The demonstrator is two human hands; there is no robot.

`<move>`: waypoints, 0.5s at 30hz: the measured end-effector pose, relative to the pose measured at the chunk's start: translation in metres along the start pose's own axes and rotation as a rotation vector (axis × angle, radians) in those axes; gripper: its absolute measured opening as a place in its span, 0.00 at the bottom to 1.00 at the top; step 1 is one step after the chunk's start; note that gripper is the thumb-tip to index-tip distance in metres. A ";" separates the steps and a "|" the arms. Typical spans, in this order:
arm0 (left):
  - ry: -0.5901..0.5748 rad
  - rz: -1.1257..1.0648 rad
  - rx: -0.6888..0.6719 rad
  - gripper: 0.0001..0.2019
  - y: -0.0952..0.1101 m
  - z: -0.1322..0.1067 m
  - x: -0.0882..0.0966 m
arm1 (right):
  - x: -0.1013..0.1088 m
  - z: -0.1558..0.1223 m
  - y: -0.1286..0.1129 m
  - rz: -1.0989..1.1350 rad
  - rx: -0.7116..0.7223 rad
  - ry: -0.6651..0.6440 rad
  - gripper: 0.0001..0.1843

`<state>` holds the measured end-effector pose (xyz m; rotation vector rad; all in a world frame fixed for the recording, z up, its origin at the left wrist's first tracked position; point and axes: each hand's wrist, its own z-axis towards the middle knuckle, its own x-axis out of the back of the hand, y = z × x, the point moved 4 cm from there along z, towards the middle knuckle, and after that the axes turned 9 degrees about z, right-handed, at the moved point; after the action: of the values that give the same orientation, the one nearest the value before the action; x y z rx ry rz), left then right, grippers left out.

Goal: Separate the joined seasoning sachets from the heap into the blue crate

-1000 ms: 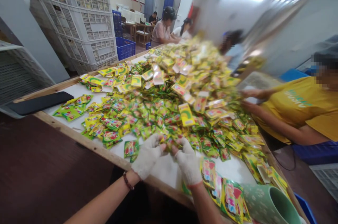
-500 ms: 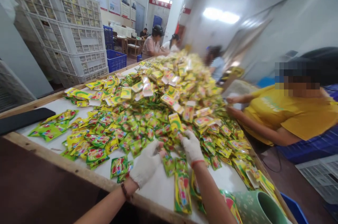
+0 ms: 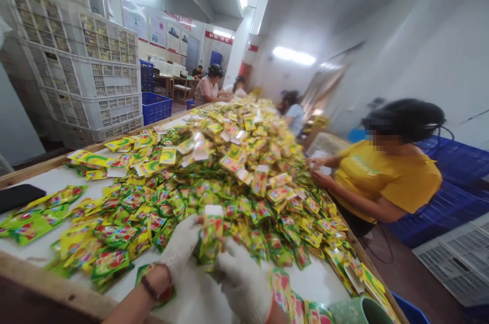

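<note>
A big heap of small yellow and green packets (image 3: 237, 161) covers a white table top (image 3: 191, 303) with a wooden rim. Both my hands wear white knit gloves. My left hand (image 3: 179, 247) and my right hand (image 3: 240, 283) are closed together on a small bunch of packets (image 3: 209, 237), held upright just above the near end of the heap. A bead bracelet sits on my left wrist. More loose packets lie under and beside both hands.
A person in a yellow shirt (image 3: 385, 181) works at the table's right side, others sit at the far end. White crates (image 3: 76, 74) are stacked at left, with a blue crate (image 3: 155, 107) behind. A dark phone (image 3: 19, 195) lies at left. A green cup (image 3: 359, 311) stands at bottom right.
My hands reached into the heap, then came back together holding a bunch of packets upright. The camera tilted up and moved closer to the table.
</note>
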<state>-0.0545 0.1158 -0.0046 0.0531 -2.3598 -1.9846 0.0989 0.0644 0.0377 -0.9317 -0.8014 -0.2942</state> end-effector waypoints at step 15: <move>0.255 1.326 -0.173 0.34 0.000 -0.038 0.041 | -0.001 0.002 0.019 0.233 -0.325 0.175 0.04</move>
<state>-0.0930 0.0754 0.0029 -0.9203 -1.3256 -1.3046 0.1075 0.0770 0.0267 -1.2743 -0.4853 -0.3026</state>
